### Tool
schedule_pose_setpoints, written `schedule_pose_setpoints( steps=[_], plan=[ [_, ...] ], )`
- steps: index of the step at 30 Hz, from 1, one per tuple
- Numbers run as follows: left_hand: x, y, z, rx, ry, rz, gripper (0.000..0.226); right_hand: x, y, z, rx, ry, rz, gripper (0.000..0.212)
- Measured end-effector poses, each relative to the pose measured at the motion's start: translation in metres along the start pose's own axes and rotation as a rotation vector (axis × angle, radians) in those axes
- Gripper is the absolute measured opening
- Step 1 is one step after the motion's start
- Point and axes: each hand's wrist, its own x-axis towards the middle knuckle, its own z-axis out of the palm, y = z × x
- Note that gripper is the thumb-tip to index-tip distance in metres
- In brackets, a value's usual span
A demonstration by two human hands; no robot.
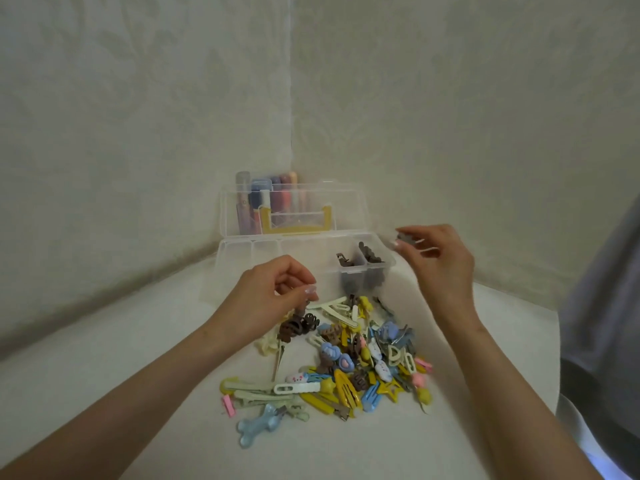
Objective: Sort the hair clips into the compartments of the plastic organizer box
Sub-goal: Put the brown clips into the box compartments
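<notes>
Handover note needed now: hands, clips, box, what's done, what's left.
Left hand pinches a small clip at the far edge of the pile.
Right hand pinches a grey clip by the right end of the box.
The box stands open behind the pile.
Done: dark clips lie in its two rightmost compartments; the others look bare.
Left: both held clips and the whole mixed pile.

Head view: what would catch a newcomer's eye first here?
A bright pile of hair clips lies on the white surface in the foreground. Behind it stands the clear organizer box, lid open, with dark clips in its two right-hand compartments. The right hand pinches a small dark clip above the box's right end; the left hand pinches a brown claw clip at the pile's far edge.
</notes>
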Motion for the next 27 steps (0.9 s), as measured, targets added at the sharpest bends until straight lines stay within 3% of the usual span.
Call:
schedule_pose_setpoints(
  steps=[2, 5, 9, 15, 21, 27],
  plan=[
    [0.000, -0.001, 0.001, 0.032, -0.009, 0.011, 0.006, 0.004, 0.008, -0.002, 0.012, 0.012, 0.122, 0.021],
    [0.000, -0.001, 0.000, 0.062, -0.008, 0.033, 0.006, 0.004, 0.011, 0.005, 0.026, -0.039, 0.155, 0.021],
    [0.000, -0.002, -0.001, 0.058, -0.003, 0.043, 0.006, 0.014, 0.007, 0.016, -0.085, -0.130, 0.092, 0.017],
    [0.002, -0.003, 0.000, 0.065, -0.007, 0.049, 0.006, 0.025, 0.002, 0.019, -0.375, -0.362, -0.044, 0.029],
    [0.002, -0.006, 0.000, 0.075, -0.012, 0.065, 0.007, 0.021, 0.016, 0.019, -0.323, -0.242, -0.036, 0.013],
    [0.003, -0.008, 0.002, 0.100, -0.028, 0.077, 0.008, 0.020, 0.013, 0.019, -0.430, -0.224, -0.110, 0.024]
  ],
)
